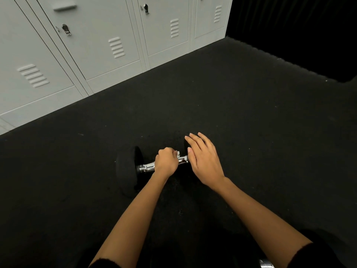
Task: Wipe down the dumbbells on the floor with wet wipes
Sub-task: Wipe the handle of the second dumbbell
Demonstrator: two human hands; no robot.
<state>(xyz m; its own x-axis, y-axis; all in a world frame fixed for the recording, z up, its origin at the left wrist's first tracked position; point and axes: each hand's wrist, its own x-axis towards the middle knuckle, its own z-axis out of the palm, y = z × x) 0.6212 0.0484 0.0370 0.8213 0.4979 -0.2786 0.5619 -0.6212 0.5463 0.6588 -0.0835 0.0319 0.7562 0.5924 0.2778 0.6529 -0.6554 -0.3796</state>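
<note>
You have a dumbbell with a glossy chrome metal handle point(147, 167) that mirrors the light, and matt black end weights point(126, 169) that look rubbery. The scrap of crumpled white wipe point(177, 153) looks soft, like cloth or paper. The black floor point(241, 113) is matt and finely grained. The far pale grey lockers point(92, 45) are smooth painted metal, their locks point(66, 29) shiny.

Left hand point(166, 161) grips wipe point(177, 153) on dumbbell point(146, 167) handle; right hand point(203, 157) flat on weight.

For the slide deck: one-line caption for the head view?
Left hand wipes the dumbbell handle with a wet wipe; right hand steadies its far end.
</note>
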